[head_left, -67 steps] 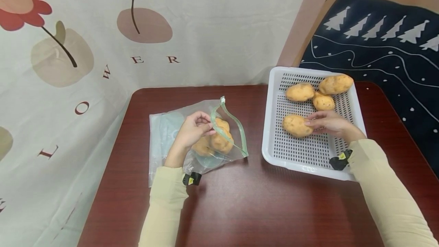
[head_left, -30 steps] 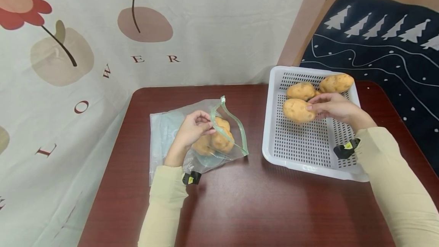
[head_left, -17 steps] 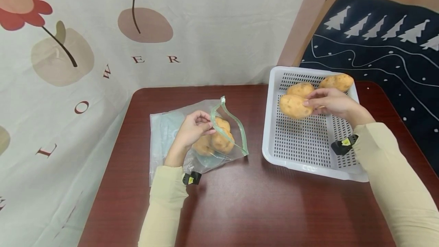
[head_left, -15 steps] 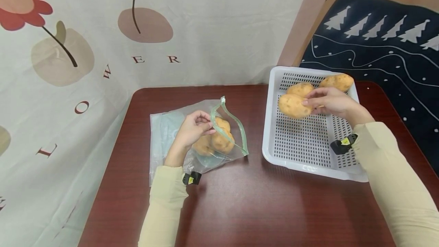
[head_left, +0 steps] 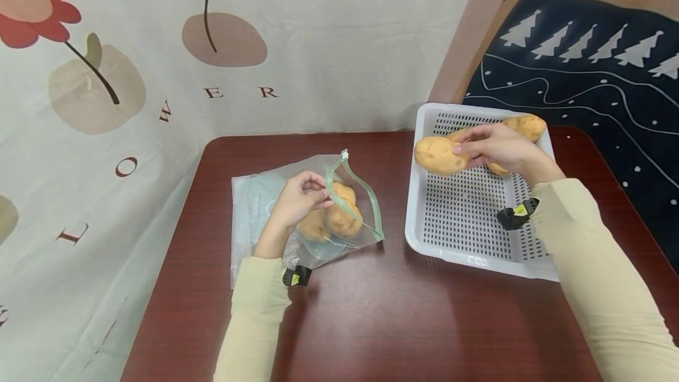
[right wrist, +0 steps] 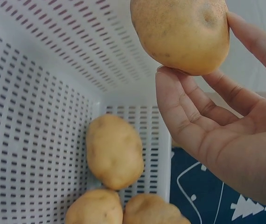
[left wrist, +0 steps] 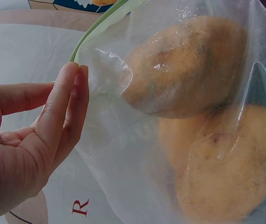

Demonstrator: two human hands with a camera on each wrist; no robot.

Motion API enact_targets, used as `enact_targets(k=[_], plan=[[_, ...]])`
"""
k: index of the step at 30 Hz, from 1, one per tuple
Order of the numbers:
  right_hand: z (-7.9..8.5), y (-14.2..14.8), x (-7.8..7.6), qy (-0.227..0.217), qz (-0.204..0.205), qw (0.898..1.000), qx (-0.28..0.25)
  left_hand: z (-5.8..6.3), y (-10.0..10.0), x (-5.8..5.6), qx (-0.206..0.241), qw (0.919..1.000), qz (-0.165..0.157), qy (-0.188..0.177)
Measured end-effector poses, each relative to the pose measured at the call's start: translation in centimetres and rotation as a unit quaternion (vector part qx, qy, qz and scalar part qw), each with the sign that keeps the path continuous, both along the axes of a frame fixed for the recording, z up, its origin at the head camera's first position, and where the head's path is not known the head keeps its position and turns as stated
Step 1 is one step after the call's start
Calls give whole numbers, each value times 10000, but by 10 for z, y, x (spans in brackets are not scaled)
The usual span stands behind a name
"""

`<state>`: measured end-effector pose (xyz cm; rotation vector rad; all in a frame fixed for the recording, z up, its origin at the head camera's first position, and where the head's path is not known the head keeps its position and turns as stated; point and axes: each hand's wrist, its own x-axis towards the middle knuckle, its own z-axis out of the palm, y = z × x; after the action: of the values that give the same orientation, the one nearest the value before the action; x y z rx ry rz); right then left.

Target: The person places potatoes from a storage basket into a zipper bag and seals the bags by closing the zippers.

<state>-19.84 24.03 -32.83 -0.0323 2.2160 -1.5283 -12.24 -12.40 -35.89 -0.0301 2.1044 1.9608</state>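
Note:
My left hand [head_left: 298, 200] pinches the green-edged mouth of a clear zip bag [head_left: 254, 205], holding it apart. Several potatoes [left wrist: 226, 158] lie inside the bag, seen through the plastic. With thumb and fingertips, my right hand [head_left: 501, 149] grips a potato [head_left: 439, 156] above the left side of a white perforated basket [head_left: 461, 255]. In the right wrist view the held potato [right wrist: 182, 35] is raised over the basket floor. Below it, three potatoes [right wrist: 115, 151] rest in the basket, partly hidden by my hand in the head view.
Bag and basket stand apart on a dark red table [head_left: 382, 317], with bare wood between them. A pale curtain with flower prints [head_left: 339, 46] hangs behind. On the right is a dark cloth with white trees [head_left: 589, 75].
My right hand has picked the potato up from the basket floor and carried it up, then left toward the basket's left rim. My left hand and the bag stay where they were.

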Motion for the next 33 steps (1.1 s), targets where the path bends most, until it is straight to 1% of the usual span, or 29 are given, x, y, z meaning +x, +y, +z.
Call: enact_targets(k=[5,11,18,27,33], plan=[[2,-12,0,-63,79,9997,-227,0,0,0,19,10000,1,4],[3,-25,0,-30,262,9992,-314,0,0,0,3,10000,-10,-3],[-2,-41,-2,31,351,9989,-313,-1,0,-1,9,10000,-32,13],[-6,-63,-1,-6,614,9976,-316,-2,1,-1,-13,10000,-32,4],[-11,-79,0,20,745,9970,-191,-2,0,-1,-21,10000,-29,-12]])
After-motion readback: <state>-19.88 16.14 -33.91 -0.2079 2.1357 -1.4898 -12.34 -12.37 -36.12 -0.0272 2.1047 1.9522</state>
